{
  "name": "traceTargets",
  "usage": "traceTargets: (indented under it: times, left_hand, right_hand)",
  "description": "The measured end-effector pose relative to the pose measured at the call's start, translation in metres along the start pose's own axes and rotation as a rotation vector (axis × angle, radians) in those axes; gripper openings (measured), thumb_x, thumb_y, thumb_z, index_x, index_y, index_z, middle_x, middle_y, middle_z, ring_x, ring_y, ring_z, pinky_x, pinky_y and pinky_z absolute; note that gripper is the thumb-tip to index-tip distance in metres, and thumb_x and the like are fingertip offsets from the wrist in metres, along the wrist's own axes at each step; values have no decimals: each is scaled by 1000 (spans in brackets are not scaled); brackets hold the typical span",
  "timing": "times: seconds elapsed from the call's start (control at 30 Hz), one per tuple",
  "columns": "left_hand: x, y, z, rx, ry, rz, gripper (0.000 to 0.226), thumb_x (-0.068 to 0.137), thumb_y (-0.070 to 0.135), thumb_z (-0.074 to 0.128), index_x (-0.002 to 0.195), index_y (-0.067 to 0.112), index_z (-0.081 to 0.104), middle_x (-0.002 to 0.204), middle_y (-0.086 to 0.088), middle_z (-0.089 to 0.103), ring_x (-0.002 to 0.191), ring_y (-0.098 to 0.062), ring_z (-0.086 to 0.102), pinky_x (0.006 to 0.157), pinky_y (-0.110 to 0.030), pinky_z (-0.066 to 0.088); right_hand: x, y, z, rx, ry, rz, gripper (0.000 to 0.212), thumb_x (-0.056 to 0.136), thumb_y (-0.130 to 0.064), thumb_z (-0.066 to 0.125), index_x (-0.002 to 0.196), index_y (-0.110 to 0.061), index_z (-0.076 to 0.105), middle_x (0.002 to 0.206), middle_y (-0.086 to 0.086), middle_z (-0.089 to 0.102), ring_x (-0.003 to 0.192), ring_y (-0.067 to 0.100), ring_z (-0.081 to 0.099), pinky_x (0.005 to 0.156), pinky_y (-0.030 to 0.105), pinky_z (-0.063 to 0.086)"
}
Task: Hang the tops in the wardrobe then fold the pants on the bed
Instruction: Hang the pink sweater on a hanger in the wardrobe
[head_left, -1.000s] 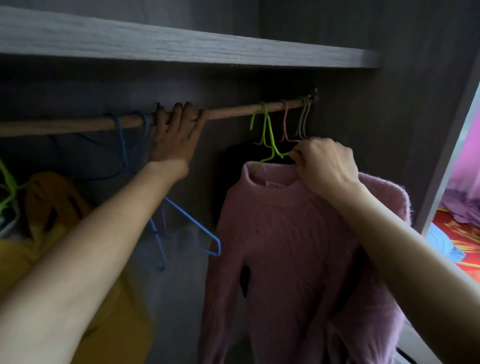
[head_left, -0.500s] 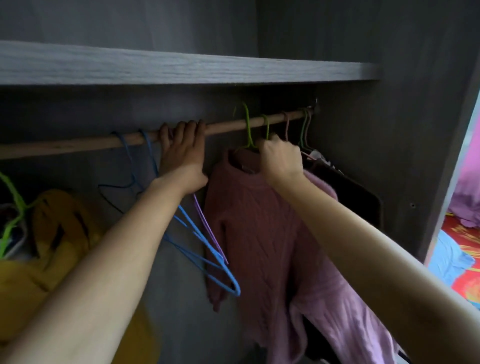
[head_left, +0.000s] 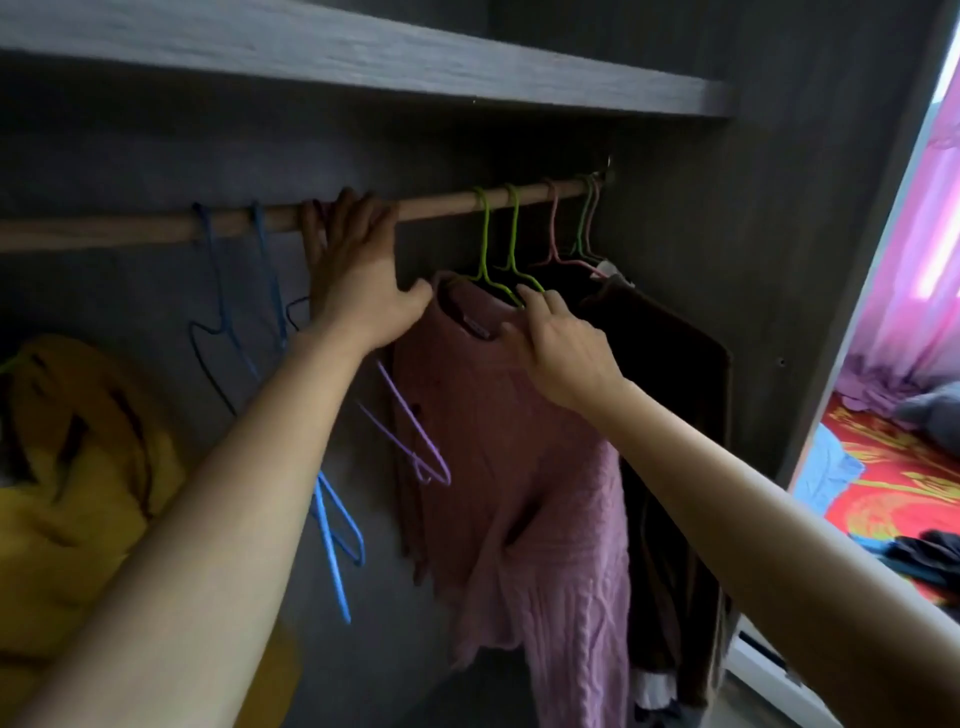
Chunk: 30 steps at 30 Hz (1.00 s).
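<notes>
The pink cable-knit sweater is now seen hanging on a green wire hanger whose hook sits over the round wooden wardrobe rail, between the left hand and the dark garments at the right end. One second ago the hook was being brought up to the rail; half a second ago it was over the rail with the right hand closed at the neckline. The sweater's weight is judged to be carried by the rail, so this top is taken as hung.

The left hand is draped over the rail, fingers curled on top, thumb spread toward the collar, as in the two earlier frames. The right hand has slid down to the collar; the fingers are loosely extended and pressed together at the hanger shoulder, and a pinch cannot be confirmed.

A small neck label is visible inside the collar; its writing is too blurred to be read. No other text is noted.

Pants folding on the bed is not yet begun.
</notes>
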<state>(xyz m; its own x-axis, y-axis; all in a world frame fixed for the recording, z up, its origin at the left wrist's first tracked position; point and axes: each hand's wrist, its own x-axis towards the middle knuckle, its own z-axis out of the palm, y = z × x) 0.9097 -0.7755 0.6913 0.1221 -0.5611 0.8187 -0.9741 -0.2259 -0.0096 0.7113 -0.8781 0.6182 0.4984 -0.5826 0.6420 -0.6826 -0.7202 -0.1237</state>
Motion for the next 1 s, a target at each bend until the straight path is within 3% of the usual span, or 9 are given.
traceTargets:
  times: [0.07,0.13,0.27,0.33,0.43,0.53,0.73,1.0]
  left_hand:
    - [-12,17,3,-240,162,-51,62,77,43,53,129,10,58,131,-15,58,128,-33,48,114,-54,28]
    - [-25,45,7,-340,269,-74,51,81,36,55,124,11,62,122,-13,63,118,-33,55,106,-52,37]
    - [-43,96,17,-310,198,-23,51,88,39,50,132,13,58,135,-9,56,129,-29,48,111,-56,28]
    - [-49,114,24,-282,110,-10,52,91,40,48,135,13,55,141,-10,52,135,-28,43,115,-57,21]
    - [-61,149,29,-326,24,-46,56,93,43,41,139,13,52,147,-11,47,138,-28,39,115,-56,23]
    - [-76,203,27,-386,13,-46,58,96,44,37,144,11,45,153,-15,38,143,-31,31,116,-55,23]
    - [-99,372,23,-500,31,32,60,99,46,32,149,13,37,160,-14,24,148,-30,18,118,-55,16]
    - [-143,618,49,-646,-171,237,64,98,50,26,153,17,29,163,-10,15,150,-29,12,117,-57,14]
  right_hand:
    - [-18,10,1,-63,-32,16,64,103,-34,44,157,-15,17,150,8,36,99,39,65,66,41,47]
    - [-32,21,0,-95,-73,41,66,101,-28,47,157,-17,14,145,7,42,96,38,65,65,39,46]
    - [-67,47,-22,-50,1,110,51,104,-48,32,147,-22,41,131,1,57,103,30,65,74,41,52]
    - [-89,65,-41,-51,92,136,45,105,-46,33,140,-24,51,125,-1,61,106,27,64,74,39,51]
    - [-122,105,-73,-57,214,145,36,104,-41,41,130,-23,58,117,-1,62,109,26,62,68,37,52]
    - [-161,151,-107,-98,242,183,30,101,-38,48,125,-24,60,114,1,62,106,30,63,62,33,43]
    - [-273,263,-189,-244,211,306,37,98,-37,55,129,-18,58,120,5,58,110,32,58,73,42,52]
    - [-426,417,-297,-435,205,574,49,97,-40,52,136,-10,52,126,12,54,111,37,56,81,46,51]
